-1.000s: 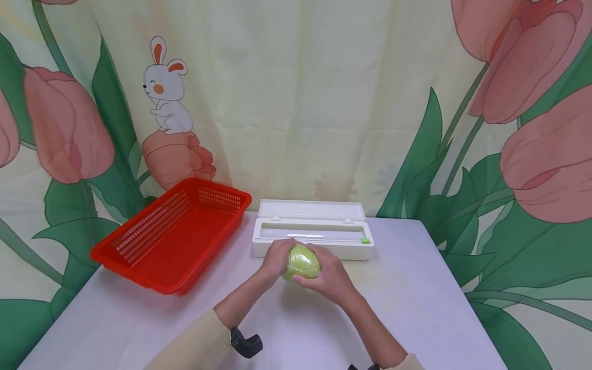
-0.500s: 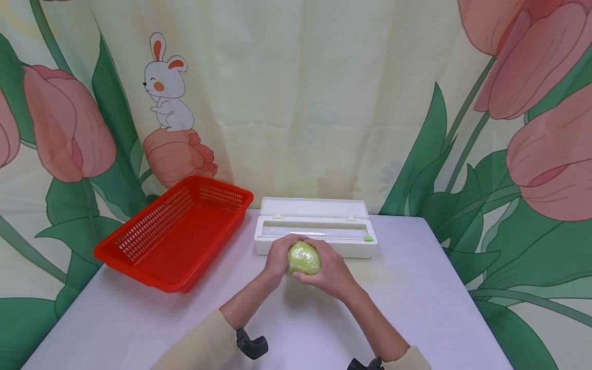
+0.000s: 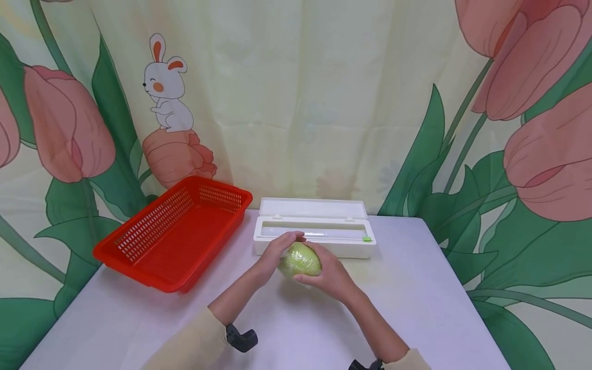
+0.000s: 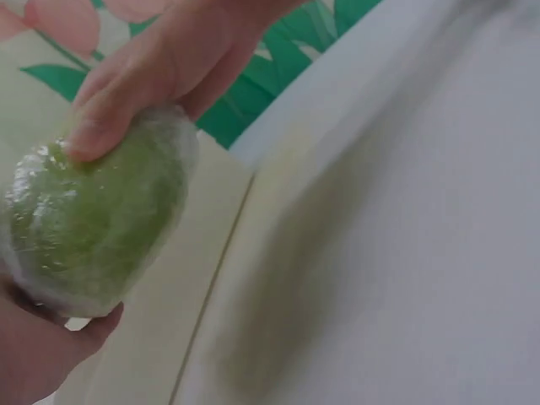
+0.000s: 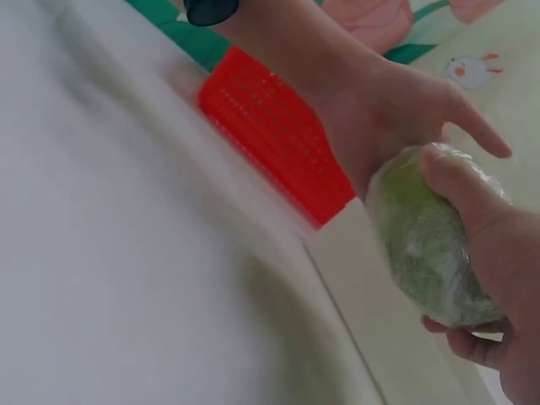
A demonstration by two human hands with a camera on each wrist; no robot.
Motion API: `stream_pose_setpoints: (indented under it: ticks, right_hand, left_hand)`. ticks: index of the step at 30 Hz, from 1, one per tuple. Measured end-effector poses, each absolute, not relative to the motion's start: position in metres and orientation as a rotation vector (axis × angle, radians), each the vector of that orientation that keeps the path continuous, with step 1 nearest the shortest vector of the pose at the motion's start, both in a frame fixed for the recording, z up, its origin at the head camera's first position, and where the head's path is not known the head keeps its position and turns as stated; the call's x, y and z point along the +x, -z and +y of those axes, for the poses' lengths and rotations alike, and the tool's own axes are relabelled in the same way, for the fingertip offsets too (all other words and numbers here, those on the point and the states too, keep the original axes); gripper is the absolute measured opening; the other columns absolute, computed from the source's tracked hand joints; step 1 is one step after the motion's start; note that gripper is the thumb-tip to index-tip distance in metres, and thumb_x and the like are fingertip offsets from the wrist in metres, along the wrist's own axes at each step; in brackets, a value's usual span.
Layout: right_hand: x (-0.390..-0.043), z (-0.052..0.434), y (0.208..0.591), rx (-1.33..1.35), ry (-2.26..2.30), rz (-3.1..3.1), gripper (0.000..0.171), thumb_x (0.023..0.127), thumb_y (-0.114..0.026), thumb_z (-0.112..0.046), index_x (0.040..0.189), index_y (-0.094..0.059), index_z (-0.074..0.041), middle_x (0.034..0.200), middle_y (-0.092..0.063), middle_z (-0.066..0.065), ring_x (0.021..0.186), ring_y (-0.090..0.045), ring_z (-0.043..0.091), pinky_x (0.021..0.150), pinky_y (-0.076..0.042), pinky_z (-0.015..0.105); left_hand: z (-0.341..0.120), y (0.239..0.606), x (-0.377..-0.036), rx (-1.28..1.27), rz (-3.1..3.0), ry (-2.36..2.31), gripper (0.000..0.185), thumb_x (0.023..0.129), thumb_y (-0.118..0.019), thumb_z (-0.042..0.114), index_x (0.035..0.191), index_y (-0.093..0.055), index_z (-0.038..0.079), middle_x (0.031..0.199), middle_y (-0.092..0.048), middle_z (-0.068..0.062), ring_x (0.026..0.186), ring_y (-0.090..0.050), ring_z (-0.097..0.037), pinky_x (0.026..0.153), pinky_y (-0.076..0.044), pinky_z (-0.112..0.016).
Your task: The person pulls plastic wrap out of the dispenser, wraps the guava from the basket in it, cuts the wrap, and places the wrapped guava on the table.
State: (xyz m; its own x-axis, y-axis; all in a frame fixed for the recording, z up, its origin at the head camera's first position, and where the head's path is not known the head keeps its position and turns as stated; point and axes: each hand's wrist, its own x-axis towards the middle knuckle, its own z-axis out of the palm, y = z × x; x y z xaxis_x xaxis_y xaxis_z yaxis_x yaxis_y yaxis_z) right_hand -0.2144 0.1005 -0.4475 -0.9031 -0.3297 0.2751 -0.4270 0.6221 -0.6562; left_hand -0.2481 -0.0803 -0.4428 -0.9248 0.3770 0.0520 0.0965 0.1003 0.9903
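Note:
A green fruit wrapped in clear film (image 3: pixel 300 259) is held just above the white table (image 3: pixel 416 293), in front of a white film dispenser box (image 3: pixel 314 231) with its lid open. My right hand (image 3: pixel 328 275) grips the fruit from the right, with the thumb on top (image 5: pixel 456 177) and the fingers beneath. My left hand (image 3: pixel 276 252) lies against its left side, its fingers stretched fairly straight over the top. The left wrist view shows the wrapped fruit (image 4: pixel 93 228) close up between both hands. In the right wrist view the fruit (image 5: pixel 422 240) sits against my left palm (image 5: pixel 380 126).
A red perforated basket (image 3: pixel 171 234) stands empty at the left of the table, close to the dispenser box. A printed tulip and rabbit curtain (image 3: pixel 296 103) hangs right behind the table. The table's right half and front are bare.
My left hand's fingers have straightened and slid over the top of the fruit. The fruit has tipped slightly to the left. The right hand keeps its grip.

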Motion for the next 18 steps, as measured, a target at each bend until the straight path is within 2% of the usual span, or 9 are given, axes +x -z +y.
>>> stream_pose_setpoints:
  ticks: [3,7,9,13,18]
  right_hand:
    - [-0.215,0.105,0.449,0.641,-1.108,-2.725,0.083,0.062,-0.074,-0.058,0.134,-0.041,-0.031,0.125,-0.051,-0.011,0.101,-0.051,0.008,0.079,-0.048,0.031]
    - [-0.217,0.11,0.451,0.648,-1.077,-2.73,0.086,0.06,-0.079,-0.051,0.135,-0.039,-0.033,0.128,-0.049,-0.011,0.107,-0.049,0.009,0.083,-0.048,0.033]
    - [-0.218,0.112,0.452,0.666,-1.08,-2.731,0.087,0.06,-0.081,-0.045,0.135,-0.038,-0.035,0.129,-0.048,-0.011,0.109,-0.048,0.01,0.085,-0.048,0.034]
    - [-0.219,0.114,0.452,0.714,-1.107,-2.735,0.09,0.059,-0.084,-0.038,0.136,-0.037,-0.035,0.13,-0.047,-0.01,0.112,-0.047,0.011,0.089,-0.047,0.037]
    - [-0.221,0.118,0.452,0.685,-1.177,-2.758,0.096,0.058,-0.085,-0.036,0.14,-0.034,-0.029,0.133,-0.046,-0.005,0.12,-0.045,0.017,0.098,-0.041,0.045]
  left_hand:
    - [-0.092,0.446,-0.251,0.511,2.105,-1.842,0.05,0.092,-0.041,0.048,0.132,-0.047,0.018,0.13,-0.051,0.001,0.122,-0.043,-0.019,0.1,-0.035,-0.049]
    - [-0.104,0.45,-0.252,0.569,2.133,-1.703,0.043,0.088,-0.054,0.04,0.129,-0.047,0.031,0.128,-0.05,0.006,0.115,-0.048,-0.019,0.088,-0.047,-0.04]
    - [-0.107,0.453,-0.251,0.629,2.167,-1.645,0.048,0.084,-0.062,0.034,0.129,-0.046,0.034,0.128,-0.049,0.008,0.112,-0.049,-0.019,0.085,-0.049,-0.037]
    - [-0.108,0.457,-0.249,0.739,2.221,-1.627,0.06,0.076,-0.072,0.025,0.129,-0.045,0.032,0.128,-0.048,0.008,0.112,-0.048,-0.017,0.091,-0.047,-0.039]
    - [-0.106,0.459,-0.246,0.712,2.264,-1.659,0.06,0.073,-0.076,0.024,0.125,-0.047,0.031,0.126,-0.05,0.008,0.11,-0.048,-0.017,0.093,-0.046,-0.038]
